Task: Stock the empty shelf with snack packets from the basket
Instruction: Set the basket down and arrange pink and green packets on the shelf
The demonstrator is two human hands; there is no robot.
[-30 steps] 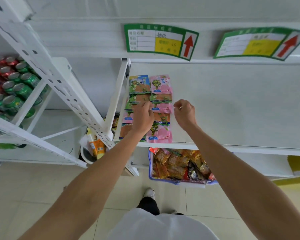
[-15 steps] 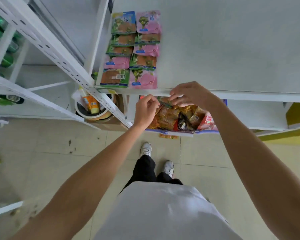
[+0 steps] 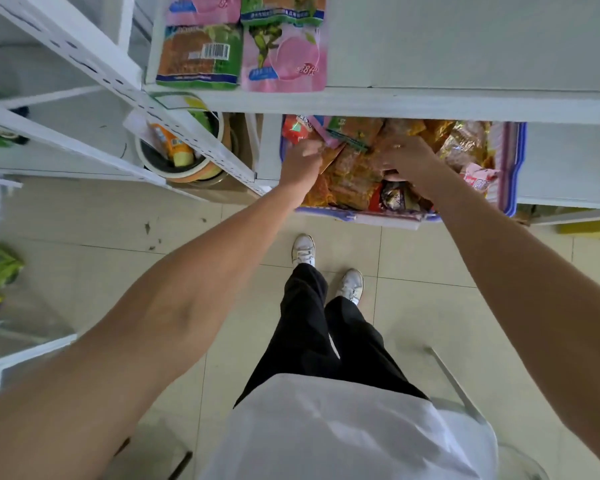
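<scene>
While left hand [image 3: 300, 161] and right hand [image 3: 407, 159] occupy basket [image 3: 511, 174], shelf edge [image 3: 430, 105] overhangs.

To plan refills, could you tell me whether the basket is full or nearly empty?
Full: snack packets are heaped across the basket, hiding its floor.

Head view: worn on the person's head – looks steeply down along the body to the floor [image 3: 84, 220].
Facing: forward, to the shelf [image 3: 430, 105] edge, with the basket [image 3: 511, 168] beneath it.
Nearness: basket at arm's length – shoes [image 3: 303, 249] well below.
Lens: wide-angle, straight lines bend.
</scene>
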